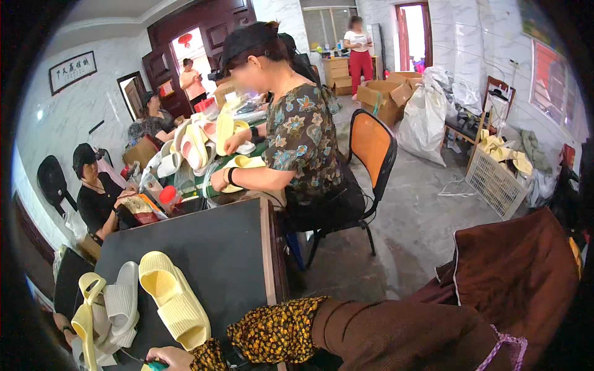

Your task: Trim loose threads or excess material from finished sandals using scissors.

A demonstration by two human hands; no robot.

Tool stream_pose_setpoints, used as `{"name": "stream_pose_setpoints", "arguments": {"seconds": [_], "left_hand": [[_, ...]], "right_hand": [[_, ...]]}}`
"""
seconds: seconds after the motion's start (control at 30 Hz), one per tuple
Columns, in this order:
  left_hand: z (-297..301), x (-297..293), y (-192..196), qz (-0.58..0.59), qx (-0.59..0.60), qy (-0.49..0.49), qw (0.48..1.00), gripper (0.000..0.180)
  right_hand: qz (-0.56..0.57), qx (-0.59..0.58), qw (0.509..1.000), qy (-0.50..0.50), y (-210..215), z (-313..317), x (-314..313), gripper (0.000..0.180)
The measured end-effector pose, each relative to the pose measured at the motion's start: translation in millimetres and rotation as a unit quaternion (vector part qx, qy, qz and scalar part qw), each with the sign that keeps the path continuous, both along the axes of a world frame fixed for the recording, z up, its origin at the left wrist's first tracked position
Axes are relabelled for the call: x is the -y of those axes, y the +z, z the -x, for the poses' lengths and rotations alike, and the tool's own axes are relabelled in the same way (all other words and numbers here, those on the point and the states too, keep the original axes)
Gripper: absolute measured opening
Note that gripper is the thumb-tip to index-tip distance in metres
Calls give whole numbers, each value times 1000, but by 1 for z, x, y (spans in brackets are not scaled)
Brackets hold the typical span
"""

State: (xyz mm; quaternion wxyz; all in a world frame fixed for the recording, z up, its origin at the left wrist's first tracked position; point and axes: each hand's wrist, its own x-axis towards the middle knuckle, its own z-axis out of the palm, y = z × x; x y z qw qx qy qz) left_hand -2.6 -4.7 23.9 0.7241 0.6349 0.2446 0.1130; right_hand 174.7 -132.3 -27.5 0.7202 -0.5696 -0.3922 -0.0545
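My right hand (168, 357) rests at the bottom edge on the dark table (216, 247), its arm in a brown sleeve with a yellow-patterned cuff cover (272, 331). The fingers close around a small teal object (156, 365), mostly cut off by the frame. Just above the hand lies a pale yellow ribbed slipper (176, 300), sole up. To its left is a white slipper (120, 302) on a pile of yellow slippers (86, 318). My left hand is not visible.
A hand with a wristband (62, 323) shows at the far left edge; whose it is I cannot tell. A person in a floral top (303, 142) handles slippers at the adjoining table, on an orange-backed chair (371, 148). Others sit further left. Sacks, boxes and a white basket (495, 182) stand at right.
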Motion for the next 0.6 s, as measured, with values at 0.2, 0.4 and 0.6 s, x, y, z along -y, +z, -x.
{"name": "stream_pose_setpoints", "arguments": {"seconds": [0.2,0.4,0.6], "left_hand": [[2,5,4,1,27,-20,999,39],[-4,12,6,-21,43,-41,998,39],[-3,12,2,-14,34,-46,998,42]], "right_hand": [[74,-96,990,77,17,7,14,35],[-28,-7,993,-111,-5,6,-13,28],[-115,-5,967,-229,-4,10,-14,13]]}}
